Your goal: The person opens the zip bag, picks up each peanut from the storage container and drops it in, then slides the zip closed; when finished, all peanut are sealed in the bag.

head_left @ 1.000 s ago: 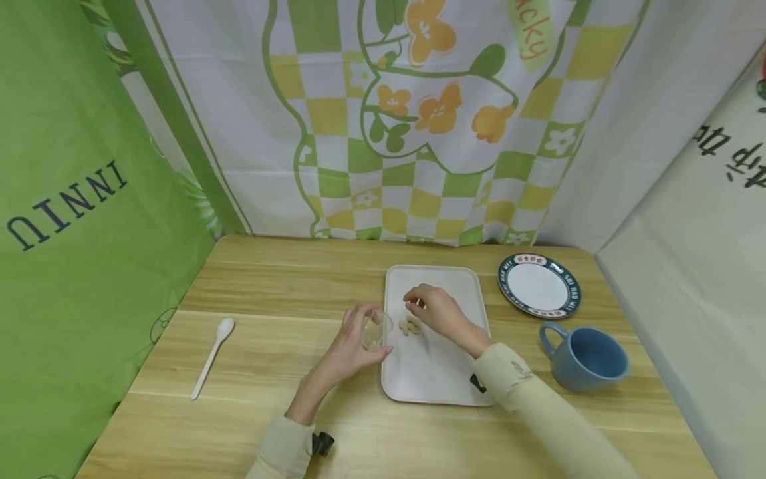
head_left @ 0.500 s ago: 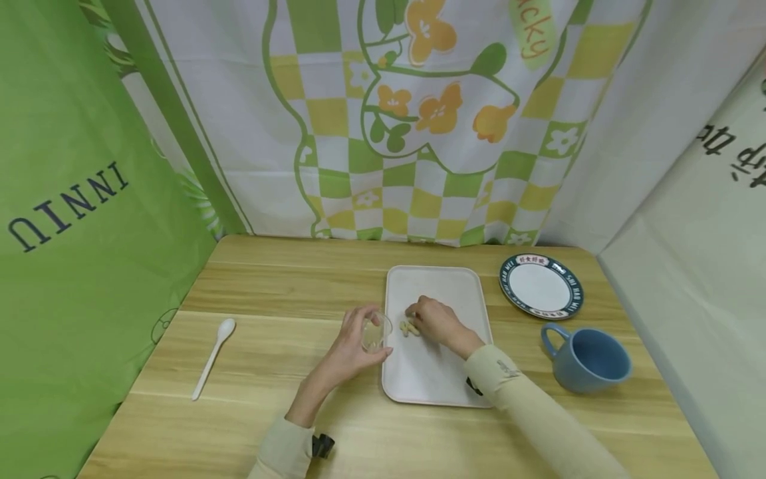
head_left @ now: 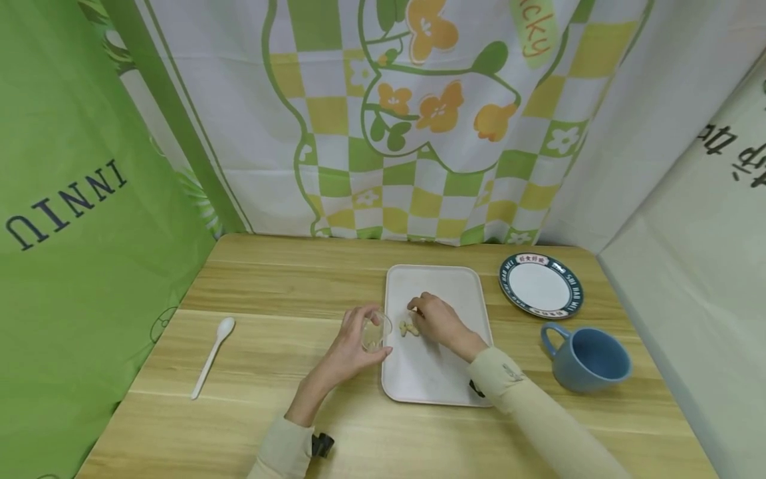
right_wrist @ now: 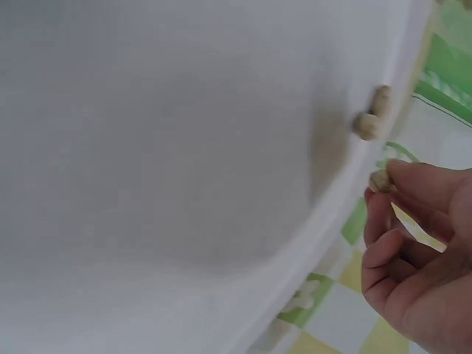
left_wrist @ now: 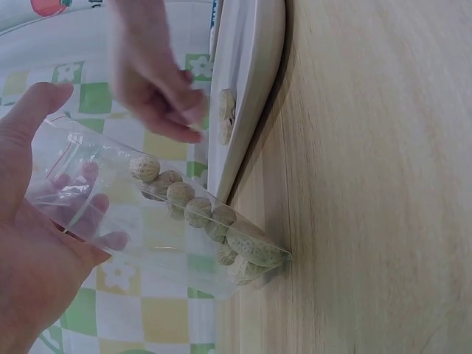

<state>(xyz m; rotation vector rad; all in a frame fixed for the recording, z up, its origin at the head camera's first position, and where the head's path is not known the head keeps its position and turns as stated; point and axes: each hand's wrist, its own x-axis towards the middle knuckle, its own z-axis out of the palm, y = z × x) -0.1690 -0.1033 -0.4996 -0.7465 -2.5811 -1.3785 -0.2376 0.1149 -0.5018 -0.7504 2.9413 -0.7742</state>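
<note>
1. Peanuts (head_left: 409, 328), and they're in three places: several inside a clear bag (left_wrist: 177, 254), a few loose on the pale tray (head_left: 425, 379), and one peanut (right_wrist: 380, 181) up in the fingers.
2. Far left, a green cloth (head_left: 60, 313) with dark lettering hangs alongside the wooden counter (head_left: 287, 279).
3. Next along, a white spoon (head_left: 213, 359) lies at a slant, bowl end away from the person, well apart from everything else.
4. Here's the left hand (head_left: 353, 346), just beside the tray's left edge, thumb and fingers curved round the bag and gripping it; the peanuts inside bunch toward its closed end.
5. Onto the tray, and the loose ones sit close together in its left half.
6. Right beside them, the right hand (head_left: 439, 321) is over the tray, thumb and fingertips pinching that single peanut, the other fingers curled in.
7. Further right, a dark-rimmed plate (head_left: 540, 287) lies flat toward the back.
8. Last, nearer the person, a blue mug (head_left: 589, 362) stands upright, handle pointing left.
</note>
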